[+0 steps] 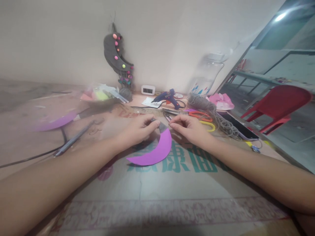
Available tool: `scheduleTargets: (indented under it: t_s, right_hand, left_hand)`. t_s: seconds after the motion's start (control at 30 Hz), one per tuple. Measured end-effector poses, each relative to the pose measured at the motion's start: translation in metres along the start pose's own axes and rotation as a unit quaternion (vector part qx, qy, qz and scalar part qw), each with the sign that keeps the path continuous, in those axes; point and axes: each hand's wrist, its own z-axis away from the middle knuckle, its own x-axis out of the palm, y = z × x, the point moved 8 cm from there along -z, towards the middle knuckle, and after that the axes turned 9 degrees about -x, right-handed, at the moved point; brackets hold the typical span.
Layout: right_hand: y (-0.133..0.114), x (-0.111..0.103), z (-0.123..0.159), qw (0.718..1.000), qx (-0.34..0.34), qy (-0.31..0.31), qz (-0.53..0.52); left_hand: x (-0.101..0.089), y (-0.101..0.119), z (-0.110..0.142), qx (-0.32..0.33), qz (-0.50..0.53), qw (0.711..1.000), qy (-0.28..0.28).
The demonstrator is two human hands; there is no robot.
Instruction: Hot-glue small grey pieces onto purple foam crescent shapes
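My left hand (145, 127) pinches the upper end of a purple crescent-shaped cutout (163, 147), whose wide curve and lower point hang free over the printed sheet. Grey yarn (162, 127) covers that upper end, close to my thumb. To the right of it, my right hand (185, 127) is closed, with thumb and fingertips pressed together. What they hold, if anything, is too small and blurred to make out. Just behind the right hand lie orange-handled scissors (200, 115) and a yellow-handled pair (208, 126).
Behind my hands are a blue glue gun (168, 97), a white digital clock (148, 90), a clear bottle (206, 75) and a grey yarn skein (204, 103). A phone (237, 124) lies right. A grey decorated crescent (115, 54) hangs on the wall. Leftward lies a pen-like rod (75, 137).
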Motion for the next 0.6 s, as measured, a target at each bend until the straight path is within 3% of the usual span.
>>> scheduleTargets:
  t_s: [0.1, 0.6]
  right_hand:
    - [0.001, 0.001, 0.001, 1.0, 0.008, -0.005, -0.008]
    - [0.001, -0.004, 0.001, 1.0, 0.012, 0.015, 0.017]
  left_hand:
    - [0.008, -0.005, 0.0, -0.026, 0.017, 0.998, -0.056]
    - [0.011, -0.012, -0.001, -0.037, 0.063, 0.993, -0.092]
